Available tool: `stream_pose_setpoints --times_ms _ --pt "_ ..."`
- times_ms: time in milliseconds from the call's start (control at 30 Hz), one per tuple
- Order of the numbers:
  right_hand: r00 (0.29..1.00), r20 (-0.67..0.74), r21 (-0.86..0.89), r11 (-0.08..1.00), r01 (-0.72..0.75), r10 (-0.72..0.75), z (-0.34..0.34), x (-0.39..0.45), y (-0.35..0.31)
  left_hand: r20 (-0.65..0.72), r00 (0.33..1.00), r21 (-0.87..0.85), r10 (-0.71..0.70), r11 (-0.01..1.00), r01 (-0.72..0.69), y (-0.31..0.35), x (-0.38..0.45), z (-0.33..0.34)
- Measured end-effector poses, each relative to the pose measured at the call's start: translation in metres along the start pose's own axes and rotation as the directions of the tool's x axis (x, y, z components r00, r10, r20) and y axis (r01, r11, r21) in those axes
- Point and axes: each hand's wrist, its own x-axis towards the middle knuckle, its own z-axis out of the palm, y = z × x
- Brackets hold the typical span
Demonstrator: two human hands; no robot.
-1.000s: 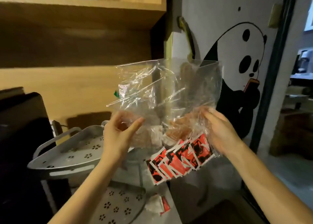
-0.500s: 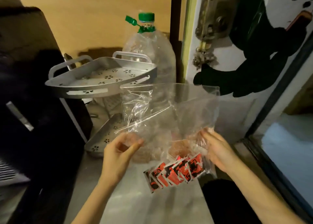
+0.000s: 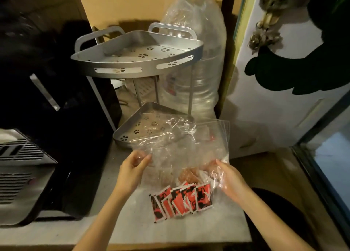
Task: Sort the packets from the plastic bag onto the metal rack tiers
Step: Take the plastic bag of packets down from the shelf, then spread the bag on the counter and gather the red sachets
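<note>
A clear plastic bag [image 3: 181, 146] hangs low over the counter, held on both sides. My left hand [image 3: 132, 168] pinches its left edge and my right hand [image 3: 230, 178] grips its right side. Several red, black and white packets [image 3: 181, 200] sit fanned at the bag's bottom, with brownish packets [image 3: 189, 175] just above them. The two-tier metal rack stands behind: its upper tier [image 3: 136, 59] is at head-on height and its lower tier [image 3: 140, 125] lies right behind the bag's top edge. Both tiers look bare.
A large clear water bottle [image 3: 197, 65] with a green cap stands behind the rack on the right. A black appliance [image 3: 56, 103] fills the left side. A white door with a panda picture [image 3: 284, 70] is on the right. The grey counter [image 3: 132, 226] runs beneath.
The view has tilted down and both hands have lowered the bag toward the counter, in front of the rack's lower tier. The grip on the bag is the same.
</note>
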Motion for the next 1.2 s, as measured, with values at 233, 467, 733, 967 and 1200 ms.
stream_pose_setpoints --times_ms 233,467,733,967,1200 --pt "1.0 0.002 -0.183 0.983 0.0 0.0 -0.013 0.016 -0.001 0.065 0.991 -0.073 -0.119 0.99 0.124 -0.016 0.004 0.006" --pt "0.991 -0.061 -0.438 0.895 0.084 -0.123 -0.014 0.038 -0.028 0.158 0.972 -0.061 -0.173 0.981 0.184 -0.021 0.002 0.002" --pt "0.821 0.23 -0.816 0.356 0.455 -0.522 0.033 0.067 -0.079 0.196 0.968 -0.041 -0.157 0.985 0.168 -0.023 0.004 0.002" --pt "0.841 0.525 -0.836 0.106 0.539 -0.132 0.099 0.093 -0.099 0.205 0.96 0.008 -0.191 0.981 0.194 -0.027 0.008 0.003" --pt "0.864 0.439 -0.898 0.127 0.42 0.248 0.123 0.103 -0.115 0.112 0.974 0.063 -0.199 0.979 0.193 -0.032 0.013 0.006"
